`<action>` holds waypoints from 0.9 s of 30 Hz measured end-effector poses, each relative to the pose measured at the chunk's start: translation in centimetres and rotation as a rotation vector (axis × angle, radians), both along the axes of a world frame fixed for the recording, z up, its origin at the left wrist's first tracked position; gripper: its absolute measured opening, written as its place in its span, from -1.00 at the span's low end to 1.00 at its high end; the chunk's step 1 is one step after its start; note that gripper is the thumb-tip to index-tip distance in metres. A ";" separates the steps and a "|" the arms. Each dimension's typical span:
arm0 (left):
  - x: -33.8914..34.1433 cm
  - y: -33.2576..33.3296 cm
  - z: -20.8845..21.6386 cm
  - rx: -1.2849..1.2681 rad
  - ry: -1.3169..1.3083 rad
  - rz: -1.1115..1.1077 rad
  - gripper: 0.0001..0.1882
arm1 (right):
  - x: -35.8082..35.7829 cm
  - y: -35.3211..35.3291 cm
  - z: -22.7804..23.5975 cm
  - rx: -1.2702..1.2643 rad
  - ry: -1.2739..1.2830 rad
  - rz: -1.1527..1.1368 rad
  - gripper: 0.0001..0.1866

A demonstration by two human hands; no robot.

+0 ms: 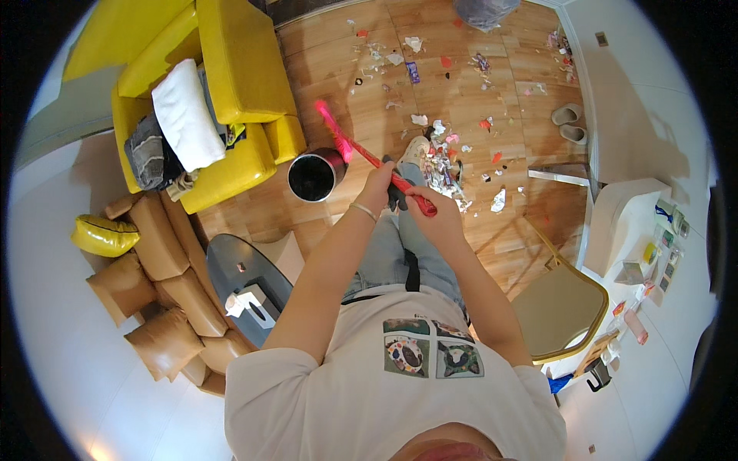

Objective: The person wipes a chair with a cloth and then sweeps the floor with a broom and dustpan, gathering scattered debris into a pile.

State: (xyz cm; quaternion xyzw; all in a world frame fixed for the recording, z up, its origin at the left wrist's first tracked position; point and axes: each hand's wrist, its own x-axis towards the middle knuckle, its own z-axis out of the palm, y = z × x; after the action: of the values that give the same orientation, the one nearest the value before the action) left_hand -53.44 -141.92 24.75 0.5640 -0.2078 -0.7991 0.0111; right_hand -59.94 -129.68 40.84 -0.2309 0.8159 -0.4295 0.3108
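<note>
gripping the red broom handle with both hands, we clench our left hand just above our right hand at the handle's near end. its long axis slants up-left, away from us, to the pink head beside the black bin; the litter pile lies right of it.

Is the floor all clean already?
No, bits of paper scraps lie scattered over the wooden floor by the red broom handle.
</note>
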 end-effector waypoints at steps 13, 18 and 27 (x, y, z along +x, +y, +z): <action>-16.6 -0.3 6.3 0.050 -0.038 -0.006 -0.91 | -15.3 -2.6 6.7 0.080 0.219 0.144 -0.85; -15.6 -8.6 5.8 -0.075 -0.195 0.008 -0.86 | -15.9 -7.7 1.8 -0.013 0.001 0.062 -0.81; -14.6 -12.6 -2.3 0.084 -0.215 0.014 -0.93 | -15.9 -12.8 -6.5 -0.037 -0.224 -0.068 -0.73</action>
State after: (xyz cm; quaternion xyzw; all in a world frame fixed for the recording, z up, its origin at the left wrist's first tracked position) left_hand -68.01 -154.49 22.42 0.6477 -0.1702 -0.7420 -0.0293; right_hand -75.86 -142.52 34.33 -0.1590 0.7753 -0.4778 0.3811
